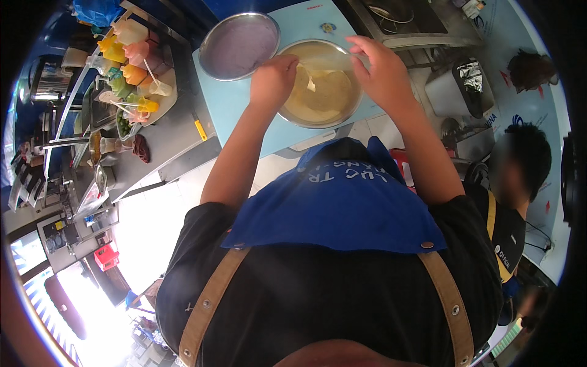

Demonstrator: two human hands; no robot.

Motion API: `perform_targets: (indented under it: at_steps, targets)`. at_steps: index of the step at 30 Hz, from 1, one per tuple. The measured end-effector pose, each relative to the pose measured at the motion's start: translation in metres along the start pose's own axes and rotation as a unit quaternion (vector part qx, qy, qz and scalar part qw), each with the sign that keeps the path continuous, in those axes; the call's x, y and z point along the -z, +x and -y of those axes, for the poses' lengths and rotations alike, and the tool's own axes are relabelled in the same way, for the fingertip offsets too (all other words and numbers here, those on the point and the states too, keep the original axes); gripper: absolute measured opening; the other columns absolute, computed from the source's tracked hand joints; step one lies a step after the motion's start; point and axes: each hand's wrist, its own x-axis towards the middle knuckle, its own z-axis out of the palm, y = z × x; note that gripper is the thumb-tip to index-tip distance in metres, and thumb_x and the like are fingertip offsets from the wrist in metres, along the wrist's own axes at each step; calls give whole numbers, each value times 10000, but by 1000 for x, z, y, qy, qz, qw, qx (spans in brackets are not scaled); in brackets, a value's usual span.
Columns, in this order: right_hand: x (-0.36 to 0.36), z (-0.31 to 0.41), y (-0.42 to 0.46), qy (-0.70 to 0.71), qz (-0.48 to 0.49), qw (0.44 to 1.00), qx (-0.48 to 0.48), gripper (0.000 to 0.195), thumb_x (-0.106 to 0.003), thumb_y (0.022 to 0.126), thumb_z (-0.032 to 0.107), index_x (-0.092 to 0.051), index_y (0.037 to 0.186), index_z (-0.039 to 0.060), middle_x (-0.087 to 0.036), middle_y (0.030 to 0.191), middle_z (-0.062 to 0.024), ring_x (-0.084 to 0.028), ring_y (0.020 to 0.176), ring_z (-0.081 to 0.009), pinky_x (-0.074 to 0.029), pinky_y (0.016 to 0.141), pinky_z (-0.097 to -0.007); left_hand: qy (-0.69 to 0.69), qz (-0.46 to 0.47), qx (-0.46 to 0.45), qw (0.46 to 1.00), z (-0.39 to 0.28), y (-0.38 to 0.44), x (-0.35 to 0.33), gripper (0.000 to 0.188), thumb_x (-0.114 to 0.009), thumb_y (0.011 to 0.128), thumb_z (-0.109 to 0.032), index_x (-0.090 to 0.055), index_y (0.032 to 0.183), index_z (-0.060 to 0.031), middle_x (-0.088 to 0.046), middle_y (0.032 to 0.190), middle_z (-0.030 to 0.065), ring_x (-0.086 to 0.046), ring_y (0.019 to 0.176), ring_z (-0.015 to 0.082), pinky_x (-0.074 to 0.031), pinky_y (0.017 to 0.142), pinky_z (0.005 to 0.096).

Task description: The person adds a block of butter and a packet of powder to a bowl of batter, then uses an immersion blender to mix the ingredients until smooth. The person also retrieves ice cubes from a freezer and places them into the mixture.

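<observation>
A steel bowl (321,123) of pale yellow mixture stands before me on a light blue worktop (247,119). A see-through sheet, apparently plastic film (328,62), spans the far part of this bowl between my hands. My left hand (274,82) pinches the film's left side at the rim. At the right rim, my right hand (380,73) has its thumb and forefinger apart around the film's edge; whether it grips is unclear. A pale fold or scrap (311,85) shows at the bowl's middle. Touching or close by on the left is a second steel bowl (205,64) with a pale purple mixture.
Left, a steel counter (176,137) carries several squeeze bottles (133,73) in a tray, a yellow-handled tool (200,130) and a dark cloth (141,148). A stove (412,27) stands far right, with a grey bin (451,91) nearer. Another person (504,220) is at my right.
</observation>
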Motion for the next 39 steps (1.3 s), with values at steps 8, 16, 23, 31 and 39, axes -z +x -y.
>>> perform_targets:
  at_steps: [8, 16, 23, 31, 39]
  targets:
    - [1, -36, -36, -124, 70, 989, -50, 249, -745, 978, 169, -755, 1220, 109, -791, 1135, -117, -746, 1033, -366, -598, 869, -486, 123, 100, -111, 981, -47, 36, 6, 148, -713, 1005, -224, -799, 1102, -153, -800, 1008, 52, -774, 817, 334, -641, 712, 462]
    - [-33, -50, -34, -3, 58, 986, -156, 230, -673, 1060, 210, -751, 1200, 44, -795, 1046, -181, -771, 970, -380, -593, 857, -446, 121, 49, -183, 974, -77, 46, 16, 223, -737, 999, -235, -781, 1206, -165, -798, 1037, 52, -777, 779, 315, -639, 686, 442]
    - [-31, -54, -47, 176, -4, 951, -255, 208, -709, 1025, 218, -759, 1131, 46, -794, 1024, -162, -776, 955, -323, -591, 853, -423, -43, 45, -51, 997, -96, -29, 73, 167, -800, 973, -120, -803, 1132, -71, -789, 936, 106, -769, 731, 285, -608, 648, 374]
    - [-40, -78, -33, 284, 14, 942, -177, 173, -771, 987, 163, -756, 1108, 41, -772, 963, -127, -734, 892, -221, -576, 841, -369, -89, 190, 141, 967, -80, -90, 68, 205, -749, 1012, -63, -805, 1197, 5, -811, 983, 159, -776, 794, 235, -622, 737, 352]
    - [-39, -112, -45, 478, 74, 834, -265, 126, -700, 1067, 96, -716, 1147, 0, -791, 1092, -55, -725, 976, -145, -573, 906, -321, -229, 289, 188, 910, -140, -47, 25, 201, -752, 1008, -39, -801, 1192, 27, -823, 997, 136, -770, 883, 193, -600, 848, 329]
